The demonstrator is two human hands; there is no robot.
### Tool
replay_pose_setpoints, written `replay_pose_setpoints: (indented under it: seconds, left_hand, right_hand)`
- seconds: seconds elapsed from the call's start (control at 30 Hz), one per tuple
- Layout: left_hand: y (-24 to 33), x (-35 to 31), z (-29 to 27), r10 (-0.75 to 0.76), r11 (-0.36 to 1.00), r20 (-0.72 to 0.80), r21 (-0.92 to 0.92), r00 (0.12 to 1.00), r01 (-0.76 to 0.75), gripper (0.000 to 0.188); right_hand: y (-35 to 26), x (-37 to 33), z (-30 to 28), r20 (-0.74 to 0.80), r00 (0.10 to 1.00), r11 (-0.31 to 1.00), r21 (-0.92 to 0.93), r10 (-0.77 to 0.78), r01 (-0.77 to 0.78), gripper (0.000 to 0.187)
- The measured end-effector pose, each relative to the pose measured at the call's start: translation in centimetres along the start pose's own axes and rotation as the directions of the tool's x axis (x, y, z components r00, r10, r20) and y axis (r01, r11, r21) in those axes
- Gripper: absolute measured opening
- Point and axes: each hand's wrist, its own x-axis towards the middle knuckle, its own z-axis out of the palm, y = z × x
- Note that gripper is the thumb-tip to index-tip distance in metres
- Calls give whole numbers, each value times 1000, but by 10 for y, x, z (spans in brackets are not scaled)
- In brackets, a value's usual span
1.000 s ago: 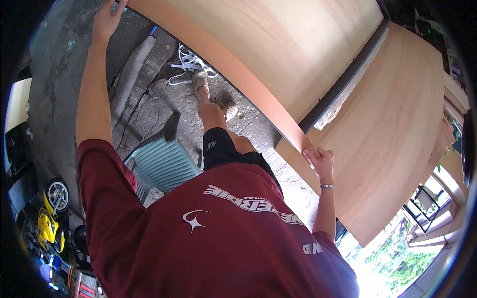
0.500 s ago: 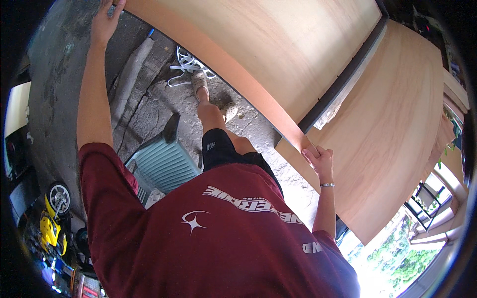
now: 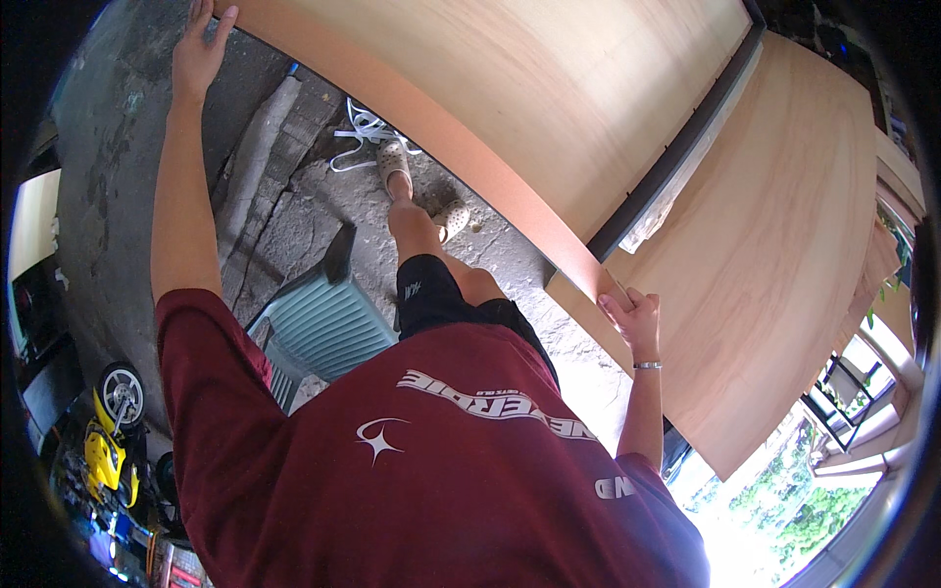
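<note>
Left hand (image 3: 201,64) and right hand (image 3: 637,321) grip the orange strip (image 3: 421,120) edging the panel (image 3: 559,78)! Floor (image 3: 312,206) shows between it and the chair (image 3: 330,328).

White lettering (image 3: 495,404) and a star emblem (image 3: 379,443) mark the maroon shirt (image 3: 392,519), pale letters (image 3: 412,290) the black shorts (image 3: 431,309).

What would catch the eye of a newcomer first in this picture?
Probably the long orange-brown strip, slanting across the upper middle, with the left hand at its upper-left end and the right hand gripping its lower-right end. The maroon shirt fills much of the lower middle, and a large pale wood panel spreads at right. A bright yellow motorbike stands out at lower left.
</note>
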Motion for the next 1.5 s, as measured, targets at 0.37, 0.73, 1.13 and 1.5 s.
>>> replay_pose_setpoints:
  seconds: [0.37, 0.73, 1.13, 1.5]
  left_hand:
    - [-5, -1, 0, 6, 1000, -6, -19, 1000, -6, 75]
    - [-1, 3, -3, 63, 998, -11, 8, 998, -63, 72]
    - [199, -128, -48, 351, 932, 421, -72, 837, -355, 69]
    - [389, -266, -3, 735, 676, 487, -475, 471, -564, 63]
  right_hand:
    - [0, 2, 6, -42, 998, 999, 15, -42, 43, 58]
    - [-10, 8, 7, -5, 999, 997, -53, -49, 49, 60]
    - [1, 45, 89, 41, 996, 878, 476, -83, 54, 39]
    - [-18, 12, 96, -393, 898, 875, 483, 198, 18, 30]
